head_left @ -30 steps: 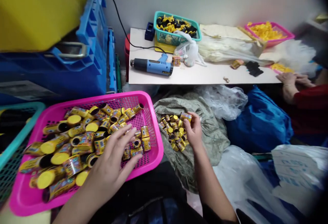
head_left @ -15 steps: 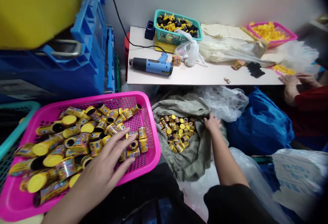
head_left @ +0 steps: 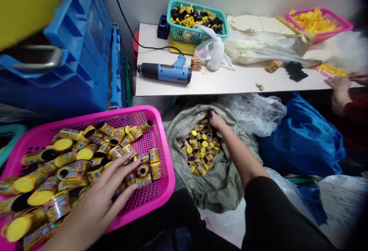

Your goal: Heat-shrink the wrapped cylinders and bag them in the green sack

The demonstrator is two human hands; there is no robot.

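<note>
My left hand (head_left: 110, 189) lies over the right part of a pink basket (head_left: 164, 159), fingers spread, resting on small containers (head_left: 92, 155) with yellow lids and printed wraps. It does not grip any of them. My right hand (head_left: 216, 120) reaches to the far rim of a grey-green woven sack (head_left: 227, 189), with fingers curled at the cloth edge; the fingertips are partly hidden. Inside the sack lies a heap of the same yellow-lidded containers (head_left: 201, 147), just below my right hand.
A white table (head_left: 224, 82) carries a blue heat gun (head_left: 172, 74), a teal basket (head_left: 198, 36) of black and yellow parts and a pink basket (head_left: 319, 32) of yellow pieces. Another person's hands (head_left: 342, 86) are at its right. Blue crates (head_left: 77, 51) stand left; a blue bag (head_left: 299, 140) lies right.
My right hand has moved from the sack's right rim to its far rim, and the sack mouth is wider. My left hand stays over the basket. The view has shifted slightly.
</note>
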